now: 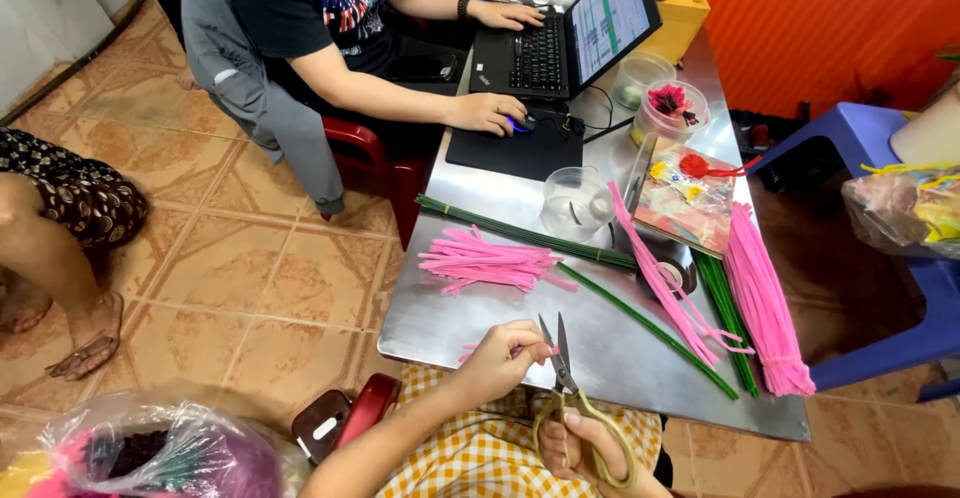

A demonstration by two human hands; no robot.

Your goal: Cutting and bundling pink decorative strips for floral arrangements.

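The right hand (pixel 585 448) sits lowest in view, just over the checked yellow cloth (pixel 480 458) on the person's lap, with its fingers pushed through the yellow loops of a pair of scissors (pixel 565 378) and closed around them. The blades point up and away over the near edge of the metal table (pixel 620 358) and stand slightly apart. Just to the left, the left hand (pixel 500 358) pinches a short pink pipe cleaner piece (pixel 470 350) between thumb and fingertips, holding it right beside the blades; most of the piece is hidden by the fingers.

On the table beyond the hands lies a loose heap of cut pink pieces (pixel 485 263). Long green stems (pixel 600 293) run slantwise across the tabletop, one bundle passing behind the heap. A few long pink pipe cleaners (pixel 665 283) lie across a roll of tape (pixel 680 268), and a thick tied bundle of pink pipe cleaners (pixel 765 303) rests along the right edge, next to more green stems. A clear plastic cup (pixel 575 203) stands near the middle, with a flat packet (pixel 685 198) of small bits just beside it on the right.

At the far end another person works a laptop (pixel 570 38), one hand on its keys and the other on a mouse on a black mat (pixel 510 148). A plastic bag (pixel 150 453) of coloured material lies on the tiled floor at lower left.
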